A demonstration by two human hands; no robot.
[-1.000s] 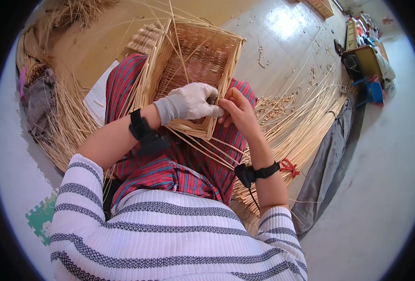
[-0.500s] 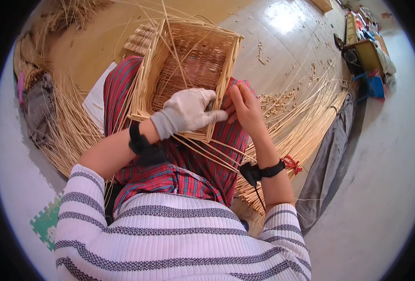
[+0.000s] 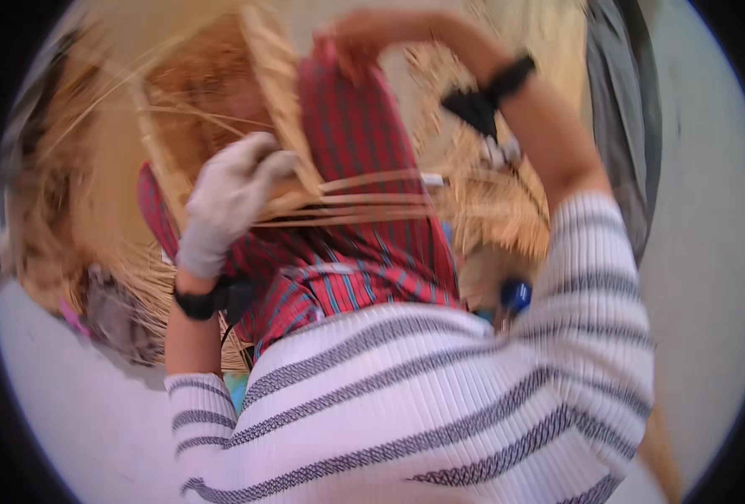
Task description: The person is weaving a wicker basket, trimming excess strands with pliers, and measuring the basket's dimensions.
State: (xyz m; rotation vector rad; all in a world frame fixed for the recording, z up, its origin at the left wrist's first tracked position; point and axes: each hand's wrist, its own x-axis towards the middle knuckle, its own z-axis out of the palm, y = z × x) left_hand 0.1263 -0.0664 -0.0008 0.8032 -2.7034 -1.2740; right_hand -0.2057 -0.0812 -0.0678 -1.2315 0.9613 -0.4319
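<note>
A rectangular wicker basket (image 3: 277, 84) is tilted on my lap, its open side facing up and loose willow rods sticking out of it. My left hand (image 3: 230, 189), in a pale work glove, is closed on the basket's near wall. Bare and smeared by motion, my right hand (image 3: 356, 42) is over my knee at the far right, beside the basket's right wall. Its fingers are too blurred to show whether they hold anything. Several uncut rod ends (image 3: 372, 197) stick out rightward from the basket's near corner, across my checked red trousers (image 3: 356, 126).
Bundles of pale rods (image 3: 507, 214) lie on the floor to the right, next to a long grey cloth (image 3: 620, 109). More loose rods and a crumpled dark cloth (image 3: 120, 315) are at the left. A small blue round thing (image 3: 515, 294) is near my right side.
My view has swung round and blurred. The basket now appears farther left and more turned. My right hand has gone from the near right corner to the far end; my left stays at the near wall.
</note>
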